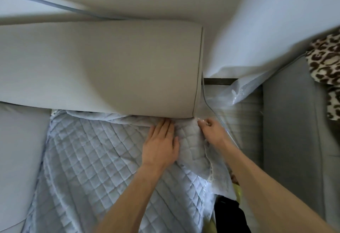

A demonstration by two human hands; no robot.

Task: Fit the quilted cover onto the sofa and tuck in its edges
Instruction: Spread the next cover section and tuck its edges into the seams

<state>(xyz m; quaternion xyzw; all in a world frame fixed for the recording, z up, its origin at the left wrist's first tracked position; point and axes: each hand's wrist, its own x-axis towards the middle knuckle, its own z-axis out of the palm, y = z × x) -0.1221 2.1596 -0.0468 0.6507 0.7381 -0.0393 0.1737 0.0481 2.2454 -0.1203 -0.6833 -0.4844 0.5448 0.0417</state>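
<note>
A pale blue quilted cover (88, 159) lies spread over the sofa seat, rumpled along its far edge. A beige sofa back cushion (103, 70) stands behind it. My left hand (161, 144) lies flat on the cover with straight fingers, its fingertips at the crease under the back cushion. My right hand (211, 129) pinches the cover's far right corner beside the cushion's end, fingers curled. The cover's lace-trimmed right edge (211, 177) hangs folded over the seat's side.
A bare grey seat cushion (18, 150) lies to the left. To the right are a clear plastic bag (239, 93), a thin cable (211, 107), a grey upholstered piece (290, 122) and a leopard-print fabric (327, 63). White walls rise behind.
</note>
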